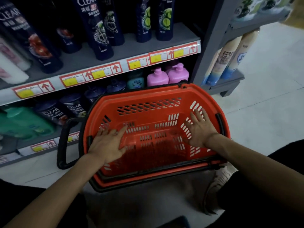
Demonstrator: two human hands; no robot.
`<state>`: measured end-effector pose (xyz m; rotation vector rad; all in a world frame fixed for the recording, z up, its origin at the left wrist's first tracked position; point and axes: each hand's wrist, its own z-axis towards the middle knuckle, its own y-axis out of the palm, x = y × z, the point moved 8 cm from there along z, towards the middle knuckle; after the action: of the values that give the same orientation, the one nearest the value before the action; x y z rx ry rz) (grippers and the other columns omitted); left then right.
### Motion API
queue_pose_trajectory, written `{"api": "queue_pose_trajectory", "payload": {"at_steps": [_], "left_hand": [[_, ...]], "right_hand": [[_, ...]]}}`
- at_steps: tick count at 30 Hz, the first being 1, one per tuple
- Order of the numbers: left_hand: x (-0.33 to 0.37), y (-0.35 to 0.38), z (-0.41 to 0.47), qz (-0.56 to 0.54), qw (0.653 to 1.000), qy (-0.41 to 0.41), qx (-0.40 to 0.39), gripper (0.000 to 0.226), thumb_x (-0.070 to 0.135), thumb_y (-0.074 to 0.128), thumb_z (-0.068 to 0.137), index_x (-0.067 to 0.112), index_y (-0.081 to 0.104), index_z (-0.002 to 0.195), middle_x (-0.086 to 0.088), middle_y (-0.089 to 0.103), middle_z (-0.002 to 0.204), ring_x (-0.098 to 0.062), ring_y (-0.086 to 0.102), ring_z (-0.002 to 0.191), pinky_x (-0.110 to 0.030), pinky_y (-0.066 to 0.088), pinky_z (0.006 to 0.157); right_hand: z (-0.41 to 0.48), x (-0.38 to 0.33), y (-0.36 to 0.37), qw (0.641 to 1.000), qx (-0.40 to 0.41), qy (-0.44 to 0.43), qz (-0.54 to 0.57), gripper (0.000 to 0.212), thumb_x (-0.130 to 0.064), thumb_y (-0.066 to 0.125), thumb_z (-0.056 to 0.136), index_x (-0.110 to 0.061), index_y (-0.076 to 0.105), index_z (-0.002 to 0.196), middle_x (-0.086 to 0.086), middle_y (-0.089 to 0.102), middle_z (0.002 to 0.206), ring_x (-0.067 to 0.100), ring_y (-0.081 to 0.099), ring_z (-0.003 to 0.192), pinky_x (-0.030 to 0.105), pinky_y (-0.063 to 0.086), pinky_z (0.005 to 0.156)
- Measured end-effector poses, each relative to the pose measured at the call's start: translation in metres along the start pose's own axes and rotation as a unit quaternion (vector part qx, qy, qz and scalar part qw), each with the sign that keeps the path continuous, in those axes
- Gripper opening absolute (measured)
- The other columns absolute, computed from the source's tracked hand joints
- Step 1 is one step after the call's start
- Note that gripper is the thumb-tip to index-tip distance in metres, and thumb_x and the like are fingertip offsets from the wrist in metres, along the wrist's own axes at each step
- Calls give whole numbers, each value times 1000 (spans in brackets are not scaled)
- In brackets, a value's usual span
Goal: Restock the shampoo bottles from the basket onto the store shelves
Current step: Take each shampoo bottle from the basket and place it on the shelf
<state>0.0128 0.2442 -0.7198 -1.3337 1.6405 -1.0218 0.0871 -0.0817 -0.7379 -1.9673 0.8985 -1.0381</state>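
A red plastic basket with black handles sits on the floor in front of the shelves, and no bottles show inside it. My left hand hovers flat over its left side, fingers spread. My right hand is spread over its right side, holding nothing. Dark blue shampoo bottles stand upright on the grey upper shelf. More dark bottles and two pink pump bottles stand on the lower shelf behind the basket.
A green bottle lies at the lower left. White bottles stand at the far left. A grey end rack with tall pale bottles stands to the right. Pale tiled floor stretches beyond it. My knees flank the basket.
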Motion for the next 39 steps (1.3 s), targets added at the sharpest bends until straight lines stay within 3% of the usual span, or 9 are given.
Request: {"api": "queue_pose_trajectory", "payload": {"at_steps": [7, 15, 19, 23, 27, 33, 39], "left_hand": [[-61, 25, -57, 19, 997, -68, -12, 88, 61, 48, 93, 33, 4, 165, -4, 44, 158, -34, 37, 146, -48, 17, 126], [-128, 53, -112, 14, 989, -144, -20, 82, 60, 50, 93, 31, 18, 163, -8, 50, 151, -31, 44, 142, -47, 17, 126], [-145, 56, -132, -25, 986, -165, 22, 60, 52, 50, 95, 30, 44, 151, -2, 55, 143, -27, 48, 137, -45, 31, 120], [-166, 50, -150, -98, 972, -193, 94, 44, 47, 52, 96, 32, 58, 137, 3, 60, 133, -24, 52, 131, -43, 42, 107], [-176, 38, -160, -167, 950, -224, 138, 47, 48, 54, 98, 34, 54, 143, 2, 60, 135, -28, 52, 133, -43, 45, 106], [-181, -6, -168, -264, 911, -241, 205, 65, 53, 53, 95, 41, 32, 155, -8, 55, 149, -32, 51, 138, -49, 47, 108], [-198, -61, -198, -264, 886, -263, 275, 66, 54, 57, 95, 37, 35, 155, -1, 63, 134, -27, 58, 125, -43, 54, 95]], "right_hand": [[20, -73, -38, 996, 13, -73, -40, 96, -80, 30, 85, -24, 18, 162, 21, 1, 169, 44, -12, 154, 65, -15, 118], [26, -154, -82, 988, 48, -144, -12, 93, -77, 43, 83, -33, 16, 161, 13, 15, 168, 40, 2, 156, 61, -10, 122], [30, -182, -91, 983, 32, -178, -26, 94, -67, 57, 82, -31, 19, 160, 12, 18, 167, 39, 11, 154, 59, -3, 124], [31, -208, -123, 978, 62, -199, 0, 78, -65, 54, 85, -30, 38, 153, 10, 37, 155, 34, 28, 146, 53, 12, 124], [17, -234, -150, 964, 108, -235, 62, 74, -65, 55, 87, -31, 40, 151, 6, 42, 150, 29, 36, 141, 44, 26, 121], [-9, -265, -197, 939, 139, -261, 177, 79, -54, 66, 84, -31, 37, 154, 1, 42, 152, 26, 40, 141, 41, 35, 118], [-30, -272, -276, 911, 182, -273, 250, 80, -51, 69, 82, -25, 42, 152, 3, 46, 148, 27, 44, 138, 36, 38, 115]]}}
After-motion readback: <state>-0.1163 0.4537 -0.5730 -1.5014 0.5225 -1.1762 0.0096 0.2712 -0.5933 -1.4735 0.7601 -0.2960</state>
